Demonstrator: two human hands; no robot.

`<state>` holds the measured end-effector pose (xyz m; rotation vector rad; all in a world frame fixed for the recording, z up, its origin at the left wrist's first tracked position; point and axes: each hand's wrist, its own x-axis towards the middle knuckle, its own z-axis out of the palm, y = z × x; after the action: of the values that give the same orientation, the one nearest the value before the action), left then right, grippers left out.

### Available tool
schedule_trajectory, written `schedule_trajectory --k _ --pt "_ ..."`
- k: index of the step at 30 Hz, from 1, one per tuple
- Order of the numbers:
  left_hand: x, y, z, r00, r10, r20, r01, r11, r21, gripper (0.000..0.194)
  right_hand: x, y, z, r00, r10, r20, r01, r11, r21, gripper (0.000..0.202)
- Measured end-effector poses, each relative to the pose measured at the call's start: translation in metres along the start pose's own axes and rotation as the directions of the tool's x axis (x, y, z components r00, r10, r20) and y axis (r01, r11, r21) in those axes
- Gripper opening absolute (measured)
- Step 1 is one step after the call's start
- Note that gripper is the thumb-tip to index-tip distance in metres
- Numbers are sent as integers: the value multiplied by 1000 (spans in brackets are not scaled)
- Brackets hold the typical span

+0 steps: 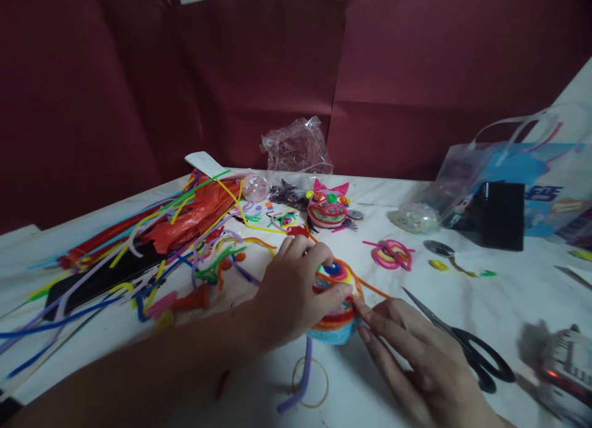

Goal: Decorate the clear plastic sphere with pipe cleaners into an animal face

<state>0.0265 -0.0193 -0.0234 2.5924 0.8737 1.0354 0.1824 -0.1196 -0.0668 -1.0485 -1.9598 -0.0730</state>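
A round pipe-cleaner craft (337, 335), light blue below with orange, red and pink bands and a blue eye-like spot, sits on the table between my hands. Over its top and left side curls my left hand (296, 286), fingers wrapped round it and thumb across its front. My right hand (407, 348) presses its fingertips to the craft's right edge, near a strand of orange pipe cleaner (374, 290). Part of the craft is covered by my fingers. Behind it stands a finished-looking pink cat-eared craft (328, 205). Black-handled scissors (462, 338) lie beside my right hand.
Many coloured pipe cleaners (139, 255) and a red plastic bag (198, 215) spread over the left. Farther back are a clear ball (254, 187) and a crumpled clear bag (298, 147). A pink coil (393, 255), black box (502, 216) and gift bag (541, 169) stand right; a rubber band (327, 385) lies in front.
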Motion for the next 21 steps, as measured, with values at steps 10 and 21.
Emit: schedule_trajectory --k 10,21 --pt "-7 -3 0 998 20 -65 -27 994 -104 17 -6 0 1 919 394 -24 -350 842 412 18" --pt "-8 -2 1 997 14 -72 -23 993 -114 19 1 3 10 676 735 42 -614 531 584 32"
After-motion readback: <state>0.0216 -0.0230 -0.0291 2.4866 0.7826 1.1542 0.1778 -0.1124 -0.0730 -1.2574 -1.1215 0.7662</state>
